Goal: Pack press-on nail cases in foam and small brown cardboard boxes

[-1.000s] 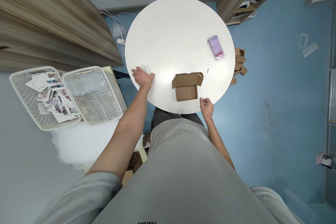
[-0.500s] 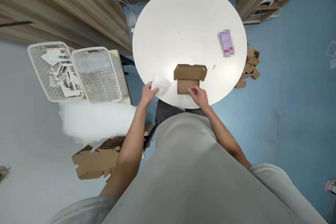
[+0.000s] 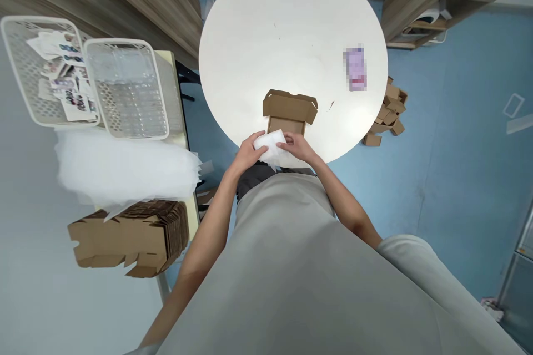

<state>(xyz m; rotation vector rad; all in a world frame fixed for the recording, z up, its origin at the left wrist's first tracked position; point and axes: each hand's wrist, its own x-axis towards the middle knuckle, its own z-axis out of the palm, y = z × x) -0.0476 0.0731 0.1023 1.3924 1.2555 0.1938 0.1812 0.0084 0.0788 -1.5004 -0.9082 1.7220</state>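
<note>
Your left hand [image 3: 244, 156] and right hand [image 3: 300, 147] now meet at the lower edge of the round white table [image 3: 270, 28], just below the middle of the frame. Both are closed on one white foam sheet [image 3: 271, 144], with the fingers curled over its two ends and the thumbs on top. The sheet sits between your hands, just in front of the open cardboard box [image 3: 289, 113]. I cannot tell whether it touches the box.

Half a second ago only your left hand held the sheet, out at the table's left rim, while your right hand rested on the front of the box. A second ago your left hand lay flat on the tabletop and your right hand hovered off the near edge. The box has kept its place, with its lid flap standing open toward the far side.

A blurred purple item [image 3: 356, 68] lies at the right of the table. In the upper left of the frame are two white mesh baskets, one with printed cards [image 3: 54, 75] and one with clear plastic pieces [image 3: 125, 86]. Below them are a pile of white foam [image 3: 125, 169] and a stack of flat cardboard blanks [image 3: 129, 236].
</note>
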